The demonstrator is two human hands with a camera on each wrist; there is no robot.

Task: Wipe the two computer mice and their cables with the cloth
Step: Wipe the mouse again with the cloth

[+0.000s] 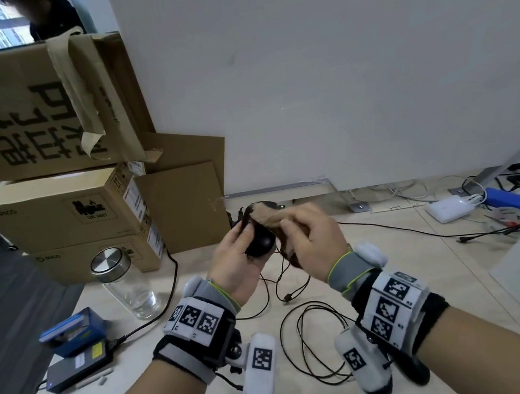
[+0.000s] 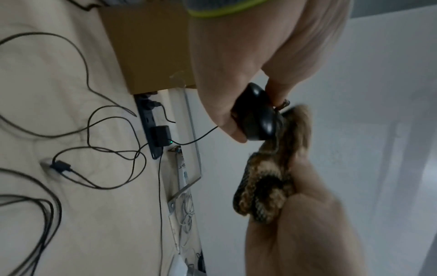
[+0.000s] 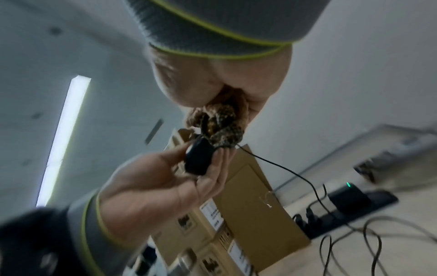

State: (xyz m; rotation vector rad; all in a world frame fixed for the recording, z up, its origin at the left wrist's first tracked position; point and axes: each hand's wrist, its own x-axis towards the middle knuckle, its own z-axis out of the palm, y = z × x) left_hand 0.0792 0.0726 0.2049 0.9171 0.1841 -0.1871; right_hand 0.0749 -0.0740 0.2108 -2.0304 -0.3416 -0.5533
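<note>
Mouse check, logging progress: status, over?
Left hand grips black mouse, lifted off desk. Right hand presses brown cloth on it. Nothing in the way.

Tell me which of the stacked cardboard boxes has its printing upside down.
The top cardboard box, the one with loose tape hanging off it. Its large black characters read upside down, while the two boxes under it carry small upright labels.

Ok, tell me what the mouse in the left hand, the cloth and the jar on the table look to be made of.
Mouse: looks like smooth black plastic with a slight sheen; highlights show on its shell.
Cloth: soft, fuzzy fabric, mottled tan and brown, probably microfibre or terry; it bunches in the right hand.
Jar: clear glass by its look, though clear plastic is possible; the table shows through it. Its lid seems brushed metal, silver with a radial shine.
</note>
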